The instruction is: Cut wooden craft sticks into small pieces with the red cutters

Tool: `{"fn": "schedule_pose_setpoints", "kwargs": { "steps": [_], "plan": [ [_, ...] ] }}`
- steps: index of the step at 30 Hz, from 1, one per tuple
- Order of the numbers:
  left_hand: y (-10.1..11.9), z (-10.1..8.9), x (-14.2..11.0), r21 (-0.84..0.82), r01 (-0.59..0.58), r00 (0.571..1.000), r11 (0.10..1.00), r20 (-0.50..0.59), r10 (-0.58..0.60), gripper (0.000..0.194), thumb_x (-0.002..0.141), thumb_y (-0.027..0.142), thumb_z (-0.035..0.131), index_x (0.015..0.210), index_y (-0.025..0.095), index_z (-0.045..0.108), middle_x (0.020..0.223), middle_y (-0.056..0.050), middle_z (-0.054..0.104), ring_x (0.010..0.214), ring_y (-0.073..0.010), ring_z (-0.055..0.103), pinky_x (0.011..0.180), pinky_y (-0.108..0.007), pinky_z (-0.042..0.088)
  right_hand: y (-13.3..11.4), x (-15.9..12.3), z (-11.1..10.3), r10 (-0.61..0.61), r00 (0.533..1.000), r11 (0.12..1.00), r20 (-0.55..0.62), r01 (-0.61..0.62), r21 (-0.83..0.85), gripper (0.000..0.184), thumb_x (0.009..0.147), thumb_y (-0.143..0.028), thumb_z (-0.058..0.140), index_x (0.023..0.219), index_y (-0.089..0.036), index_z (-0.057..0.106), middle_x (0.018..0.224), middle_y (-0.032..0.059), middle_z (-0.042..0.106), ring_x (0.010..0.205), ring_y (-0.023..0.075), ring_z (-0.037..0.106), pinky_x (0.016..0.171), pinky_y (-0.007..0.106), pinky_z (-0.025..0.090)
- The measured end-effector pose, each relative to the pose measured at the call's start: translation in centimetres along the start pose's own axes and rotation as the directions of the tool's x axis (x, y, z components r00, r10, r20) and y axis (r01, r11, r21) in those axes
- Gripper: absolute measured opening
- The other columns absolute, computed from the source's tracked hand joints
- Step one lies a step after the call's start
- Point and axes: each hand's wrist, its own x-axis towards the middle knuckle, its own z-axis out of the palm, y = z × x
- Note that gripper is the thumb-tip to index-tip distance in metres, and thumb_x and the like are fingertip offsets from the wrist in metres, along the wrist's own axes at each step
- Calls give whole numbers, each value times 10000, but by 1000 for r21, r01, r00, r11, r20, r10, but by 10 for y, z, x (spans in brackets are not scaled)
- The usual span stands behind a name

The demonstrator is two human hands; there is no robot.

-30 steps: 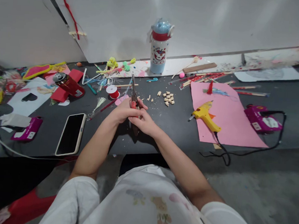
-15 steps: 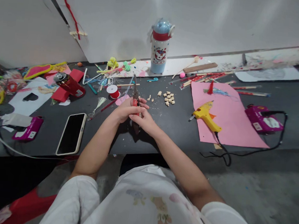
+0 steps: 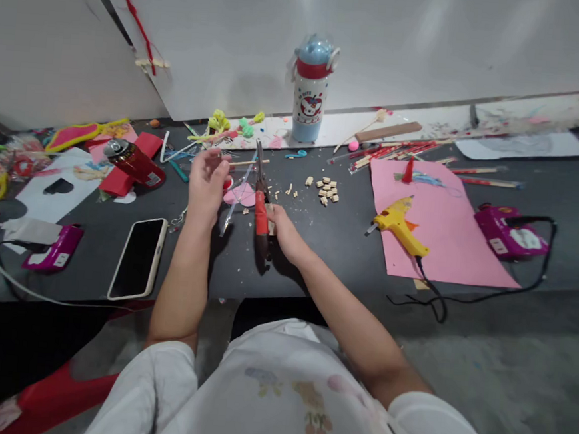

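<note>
My right hand [image 3: 286, 230] is wrapped round red-handled pliers [image 3: 262, 211], whose dark jaws point away from me over the table. My left hand [image 3: 206, 184] is raised to the left of the pliers, fingers loosely curled and apart. A thin wooden stick [image 3: 246, 163] lies just beyond its fingertips; I see no clear grip on it. Between my hands are a pink paper piece [image 3: 241, 194] and a narrow clear strip [image 3: 229, 215]. The red thread spool [image 3: 228, 183] is mostly hidden behind my left hand. Small cut wooden pieces [image 3: 327, 190] lie to the right of the pliers.
A bottle [image 3: 308, 105] stands at the back. On the right, a yellow glue gun [image 3: 401, 229] rests on pink paper [image 3: 449, 223], its cord trailing over the front edge. To the left are a phone [image 3: 138, 258], a tilted red can [image 3: 136, 165] and craft scraps.
My left hand has come away from the pliers and moved left and farther from me, covering much of the spool. My right hand still holds the pliers, now more in sight.
</note>
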Motion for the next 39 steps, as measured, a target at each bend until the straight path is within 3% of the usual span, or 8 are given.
{"fn": "schedule_pose_setpoints", "kwargs": {
  "steps": [2,5,8,11,24,32,39],
  "plan": [
    [2,-6,-1,192,-225,963,955,-105,248,480,852,567,521,1185,223,478,1224,-86,572,1153,-209,556,925,-372,487,0,0,0,71,997,997,-35,-71,10,137,803,-313,441,901,-228,484,759,-4,554,691,157,520,684,310,455],
    [9,-11,-5,390,-388,901,835,-28,432,330,875,492,521,1104,264,584,1170,-69,605,1193,-225,526,1015,-408,421,-2,-5,0,50,998,998,-39,-51,-28,139,780,-295,462,900,-234,494,810,-2,553,799,171,525,756,320,446],
    [12,-12,-8,423,-406,909,810,93,407,263,873,453,538,1028,267,641,1065,-69,646,1128,-233,556,1018,-429,403,-7,-11,0,19,999,999,-26,-20,-35,167,776,-322,465,914,-231,485,857,6,552,878,183,526,809,333,437],
    [9,-11,-7,442,-384,922,810,147,357,265,865,449,549,1022,267,661,1026,-70,654,1063,-231,573,989,-416,411,-11,-14,0,7,1000,999,-15,-8,-51,183,786,-360,456,907,-223,474,855,7,545,877,185,528,833,349,426],
    [8,-12,-6,490,-458,884,742,164,438,251,899,391,507,992,253,695,925,-47,708,898,-189,622,872,-339,440,-15,-20,0,-53,996,999,65,54,1,377,791,-540,551,942,-204,475,845,-1,545,816,147,512,771,294,409],
    [6,-12,-5,536,-430,896,726,157,415,292,899,439,489,980,246,692,898,-49,706,871,-186,622,843,-327,445,-20,-22,-1,-53,997,998,52,55,-42,309,800,-471,550,942,-206,480,889,5,574,871,159,538,820,312,409],
    [7,-12,-5,515,-425,902,745,173,395,316,900,454,481,973,235,697,890,-44,704,857,-177,620,834,-315,443,-14,-19,-1,-58,997,998,52,60,-37,331,804,-508,538,948,-216,474,902,7,565,878,160,529,793,301,412]
  ]
}}
